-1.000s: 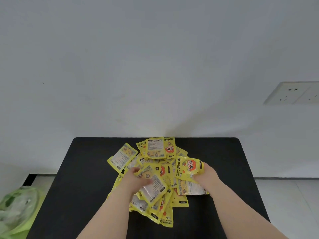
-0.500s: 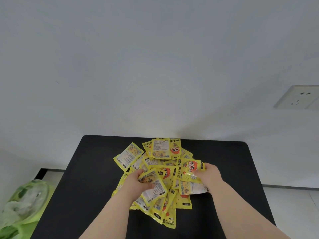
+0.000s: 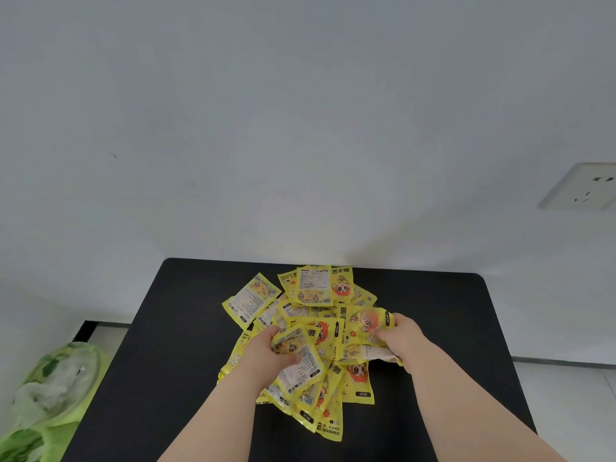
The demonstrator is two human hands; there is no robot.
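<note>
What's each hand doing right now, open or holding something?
Left hand: grips the white-backed packet.
Right hand: grips the cartoon-face packet.

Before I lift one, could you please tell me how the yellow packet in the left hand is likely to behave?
Probably floppy: the yellow packet bends where the left hand grips it, and another packet crumples in the right hand. Its smooth-looking film likely slides easily over the overlapping pile. Being flat, it should not roll.
</note>
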